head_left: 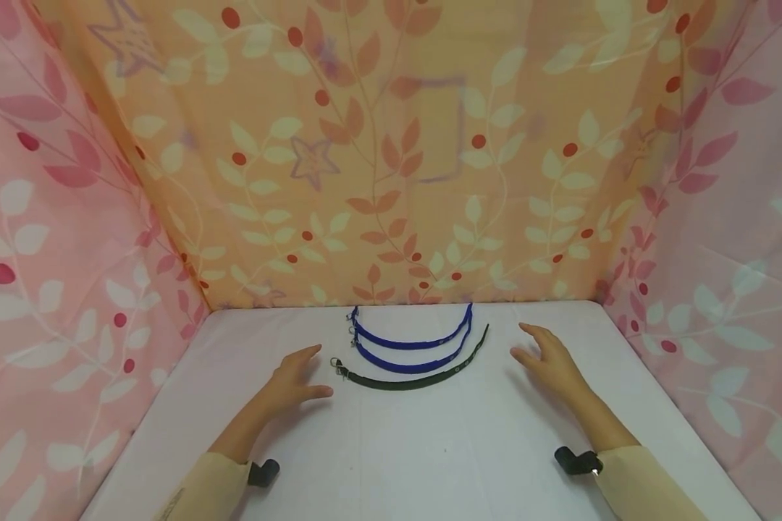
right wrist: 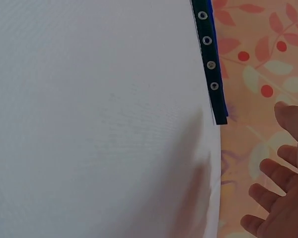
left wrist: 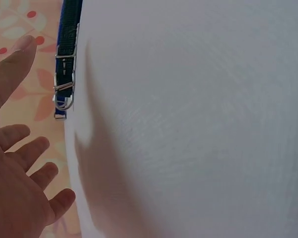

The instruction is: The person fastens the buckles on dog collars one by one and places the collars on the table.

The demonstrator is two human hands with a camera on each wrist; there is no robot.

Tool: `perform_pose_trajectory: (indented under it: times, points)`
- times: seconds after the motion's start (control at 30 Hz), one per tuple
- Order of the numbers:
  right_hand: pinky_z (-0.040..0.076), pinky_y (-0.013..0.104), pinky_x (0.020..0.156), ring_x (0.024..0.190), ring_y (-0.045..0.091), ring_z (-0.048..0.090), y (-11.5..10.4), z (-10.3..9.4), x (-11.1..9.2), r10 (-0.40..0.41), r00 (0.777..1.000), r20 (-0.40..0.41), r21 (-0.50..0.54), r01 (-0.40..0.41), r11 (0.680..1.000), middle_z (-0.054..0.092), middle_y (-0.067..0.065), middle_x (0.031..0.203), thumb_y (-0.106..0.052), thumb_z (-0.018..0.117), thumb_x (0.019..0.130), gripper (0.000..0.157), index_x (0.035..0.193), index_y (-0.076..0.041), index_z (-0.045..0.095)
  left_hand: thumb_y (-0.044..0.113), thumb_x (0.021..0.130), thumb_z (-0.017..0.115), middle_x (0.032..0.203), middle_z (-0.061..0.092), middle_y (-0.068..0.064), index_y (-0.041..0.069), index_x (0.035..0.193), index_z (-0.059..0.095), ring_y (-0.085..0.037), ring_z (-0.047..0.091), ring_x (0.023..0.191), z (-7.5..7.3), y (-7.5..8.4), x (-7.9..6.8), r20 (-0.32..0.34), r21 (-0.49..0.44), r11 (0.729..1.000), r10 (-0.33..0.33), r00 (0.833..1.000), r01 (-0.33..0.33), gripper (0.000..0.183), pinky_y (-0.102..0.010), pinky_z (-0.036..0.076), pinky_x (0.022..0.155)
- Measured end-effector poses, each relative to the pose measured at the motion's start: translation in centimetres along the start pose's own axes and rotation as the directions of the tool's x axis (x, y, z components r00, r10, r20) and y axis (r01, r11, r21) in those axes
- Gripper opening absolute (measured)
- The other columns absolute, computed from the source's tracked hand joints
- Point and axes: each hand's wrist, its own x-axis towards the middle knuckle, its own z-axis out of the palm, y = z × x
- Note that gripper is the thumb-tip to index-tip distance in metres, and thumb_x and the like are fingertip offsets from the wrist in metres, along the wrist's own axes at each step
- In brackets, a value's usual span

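Note:
Three webbing collars lie in curved rows on the white table. Nearest is a dark green collar (head_left: pixel 400 385); behind it are a blue collar (head_left: pixel 407 368) and another blue collar (head_left: pixel 400 345) at the back. My left hand (head_left: pixel 293 383) hovers just left of the buckle ends, fingers spread and touching nothing. In the left wrist view the green collar's metal buckle (left wrist: pixel 64 87) and ring show. To the right of the collars' free ends, my right hand (head_left: pixel 550 367) is held apart from them with fingers extended. Metal eyelets (right wrist: pixel 211 65) run along the green collar's end.
The white table (head_left: pixel 404 463) meets an orange leaf-patterned curtain (head_left: pixel 391 217) at its back edge. Pink patterned curtains stand along the left side (head_left: pixel 59 289) and the right side (head_left: pixel 730 289). A black device sits at each wrist.

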Motion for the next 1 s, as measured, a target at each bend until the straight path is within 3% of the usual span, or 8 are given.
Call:
perform_pose_trajectory:
  times: [0.2,0.43,0.67,1.0]
  points:
    - [0.03,0.065,0.115,0.139,0.049,0.042,0.4,0.5,1.4,-0.002,1.0,0.027,0.022,0.001,1.0,0.049,0.028,0.148,-0.027,0.074,0.096,0.062,0.146,0.0,0.05,0.04,0.081,0.087,0.158,0.042,-0.021,0.009,0.156,0.041,-0.048,0.032,0.147,0.4,0.0,0.9,0.003,0.011,1.0,-0.009,1.0,0.009,0.093,-0.072,0.021,0.116]
    - [0.028,0.066,0.116,0.141,0.05,0.039,0.6,1.1,2.4,0.056,0.993,0.101,0.04,-0.06,0.997,0.045,0.027,0.153,-0.022,0.072,0.097,0.06,0.149,-0.003,0.048,0.03,0.081,0.088,0.154,0.049,-0.02,0.007,0.153,0.046,-0.048,0.036,0.145,0.9,0.3,1.3,0.017,0.004,1.0,-0.018,1.0,0.018,0.086,-0.071,0.022,0.116]
    - [0.028,0.064,0.117,0.14,0.049,0.041,0.7,2.4,3.8,-0.01,0.995,0.097,0.064,0.003,0.998,0.048,0.028,0.149,-0.016,0.075,0.094,0.059,0.146,-0.002,0.051,0.025,0.084,0.085,0.151,0.054,-0.014,0.011,0.151,0.049,-0.044,0.038,0.143,1.1,0.1,1.5,-0.01,0.084,0.996,-0.027,1.0,0.028,0.078,-0.072,0.025,0.11]
    - [0.026,0.063,0.118,0.144,0.047,0.038,0.9,3.3,5.3,-0.024,0.992,0.127,0.075,0.014,0.997,0.049,0.024,0.15,-0.009,0.072,0.095,0.055,0.146,-0.005,0.052,0.02,0.082,0.086,0.139,0.065,-0.007,0.013,0.147,0.054,-0.041,0.046,0.135,1.8,0.2,3.1,-0.026,0.083,0.996,-0.019,0.999,0.021,0.073,-0.066,0.031,0.103]
